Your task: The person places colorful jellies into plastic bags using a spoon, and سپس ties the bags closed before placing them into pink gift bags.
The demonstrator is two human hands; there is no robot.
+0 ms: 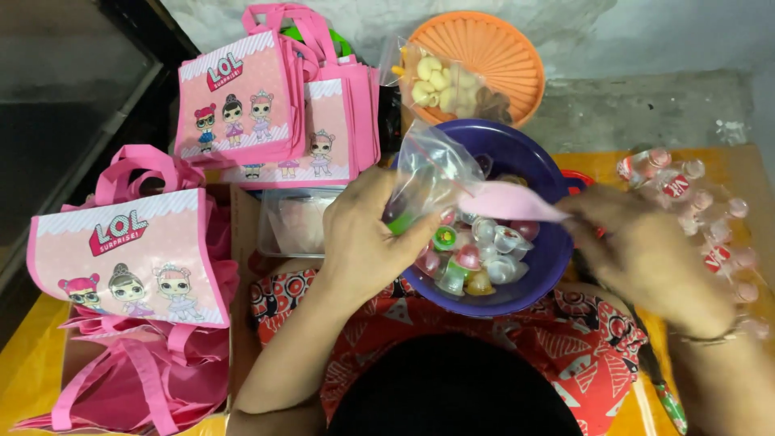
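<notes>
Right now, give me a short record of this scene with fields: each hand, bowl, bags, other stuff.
left hand: holds clear plastic bag open
right hand: blurred, at a pink piece by the bag's mouth
bowl: purple bowl of small jelly cups, on lap
bags: pink tote bags, stacked at left
other: orange basket, small bottles

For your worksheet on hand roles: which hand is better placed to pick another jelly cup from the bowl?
Probably the right hand: it hovers over the purple bowl, while the left hand grips the clear plastic bag.
</notes>
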